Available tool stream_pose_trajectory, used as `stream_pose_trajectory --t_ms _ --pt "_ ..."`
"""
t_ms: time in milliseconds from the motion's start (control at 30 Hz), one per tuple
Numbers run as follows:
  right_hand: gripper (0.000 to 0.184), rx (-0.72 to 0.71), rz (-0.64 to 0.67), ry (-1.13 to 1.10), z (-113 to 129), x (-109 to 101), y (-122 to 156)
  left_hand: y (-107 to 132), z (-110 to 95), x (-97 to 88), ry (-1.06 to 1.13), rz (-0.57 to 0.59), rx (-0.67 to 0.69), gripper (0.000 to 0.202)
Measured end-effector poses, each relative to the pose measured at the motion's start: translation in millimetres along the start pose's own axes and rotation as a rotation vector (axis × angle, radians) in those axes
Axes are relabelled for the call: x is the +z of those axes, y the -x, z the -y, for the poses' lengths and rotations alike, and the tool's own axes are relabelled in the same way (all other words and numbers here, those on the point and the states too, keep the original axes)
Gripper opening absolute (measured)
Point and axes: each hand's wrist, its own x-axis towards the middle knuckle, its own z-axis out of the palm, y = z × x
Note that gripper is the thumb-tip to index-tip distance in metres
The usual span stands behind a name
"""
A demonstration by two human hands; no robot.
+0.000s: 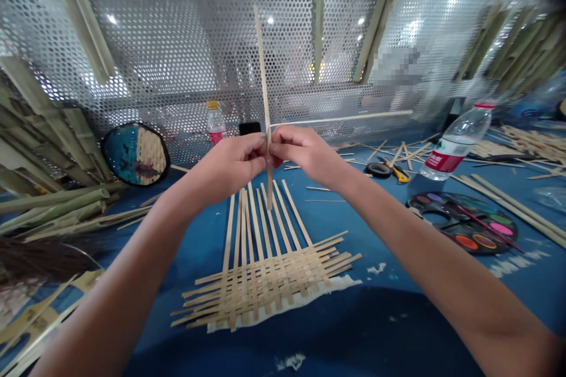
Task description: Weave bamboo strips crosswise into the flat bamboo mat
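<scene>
Bamboo strip stands nearly upright, pinched firmly between the left hand and the right hand, which meet around its middle. Its lower end hangs over the woven bamboo mat, just below the hands. This close, two-sided pinch looks sound, steadying the thin strip against twisting or bending.

**Blue bench with weaving and craft supplies**
Part-woven bamboo strip mat; watercolour palette; plastic bottle; yellow-handled scissors; tape roll.
</scene>
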Motion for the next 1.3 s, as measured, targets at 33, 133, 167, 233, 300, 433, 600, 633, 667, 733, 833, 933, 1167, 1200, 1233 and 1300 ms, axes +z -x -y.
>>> stream_pose_trajectory --t_ms 33,133,167,233,300,433,600,633,667,733,833,933,1167,1200,1233,1300 --pt "0.020 -0.009 -0.012 0.001 1.0 0.2 0.6 0.3 -1.2 -0.3 0.012 -0.003 0.016 0.015" --pt "0.020 -0.071 -0.054 0.026 5.0 1.5 2.8 3.2 -7.3 -2.4 0.016 -0.021 0.066 0.013" --pt "0.020 -0.089 -0.070 0.033 6.5 1.8 3.5 4.6 -10.1 -3.3 -0.001 -0.032 0.074 0.012" --pt "0.021 -0.098 -0.089 0.029 9.2 1.7 4.5 7.2 -15.6 -4.9 -0.045 -0.060 0.066 0.010" --pt "0.020 -0.081 -0.086 0.011 11.5 1.1 4.7 8.9 -20.2 -5.8 -0.075 -0.087 0.057 0.011" --pt "0.019 -0.093 -0.069 -0.049 14.4 0.5 3.9 9.6 -24.2 -6.9 -0.091 -0.118 0.084 0.012" --pt "0.019 -0.127 -0.095 -0.117 11.1 3.1 1.4 11.1 -30.2 -5.1 -0.158 -0.160 0.094 0.013" --pt "0.019 -0.120 -0.123 -0.136 9.5 3.1 0.6 12.4 -33.6 -3.9 -0.166 -0.164 0.111 0.016" --pt "0.018 -0.104 -0.158 -0.154 7.8 2.6 -0.2 14.0 -37.9 -2.5 -0.170 -0.161 0.135 0.020" --pt "0.018 -0.060 -0.230 -0.187 3.5 -0.2 -2.4 18.0 -47.8 -0.5 -0.172 -0.146 0.193 0.025" --pt "0.016 0.046 -0.266 -0.261 -9.1 -8.4 -6.3 24.1 -60.0 -2.1 -0.157 -0.162 0.285 0.022" --pt "0.015 0.294 -0.322 -0.448 -34.0 -18.8 -9.2 27.3 -60.4 -9.9 -0.102 -0.238 0.339 0.016" --pt "0.012 0.668 -0.494 -0.630 -79.2 -36.8 -9.3 14.1 -14.0 -31.1 0.168 -0.556 0.138 0.013" --pt "0.012 0.675 -0.518 -0.647 -80.7 -37.5 -10.0 11.8 -8.2 -32.4 0.174 -0.580 0.122 0.014" --pt "0.013 0.675 -0.549 -0.660 -82.4 -38.1 -10.7 10.1 -4.4 -33.3 0.179 -0.596 0.120 0.015" --pt "0.017 0.673 -0.627 -0.669 -87.9 -39.9 -11.6 9.3 -3.6 -34.5 0.221 -0.693 0.152 0.015"
